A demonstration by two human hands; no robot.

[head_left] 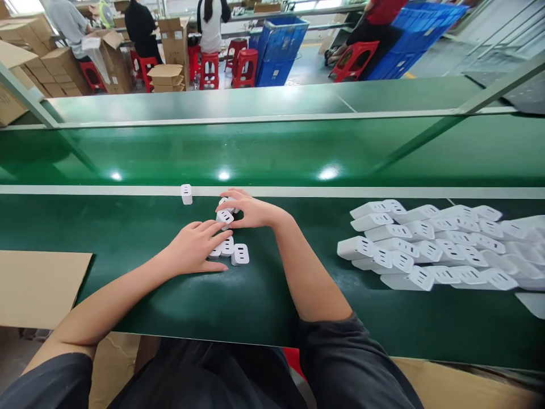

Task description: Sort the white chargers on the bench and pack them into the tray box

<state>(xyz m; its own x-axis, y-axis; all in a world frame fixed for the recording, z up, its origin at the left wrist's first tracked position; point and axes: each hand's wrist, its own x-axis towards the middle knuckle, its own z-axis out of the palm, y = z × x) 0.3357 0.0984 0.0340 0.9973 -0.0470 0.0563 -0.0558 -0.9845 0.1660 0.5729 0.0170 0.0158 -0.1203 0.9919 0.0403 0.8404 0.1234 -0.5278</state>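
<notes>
Small white chargers, each with two dark port slots on its end, stand in a loose group on the green work surface before me. My right hand (251, 211) reaches in from the right, thumb and fingers closed around a charger (224, 217); others behind it are partly hidden by the fingers. From the left comes my left hand (193, 247), fingers stretched and thumb apart, its fingertips beside that same charger. Between its fingers and thumb stand more chargers (227, 246), one partly covered. Just right of them is another charger (240, 255). A single charger (186, 194) stands farther back, to the left.
Many white chargers (400, 261) lie in tilted rows at the right. A cardboard sheet (40, 287) rests at the left edge. Behind a pale strip (281, 192) runs a green belt (272, 147). Farther off are people, red stools (209, 71), blue crates (279, 54) and cartons.
</notes>
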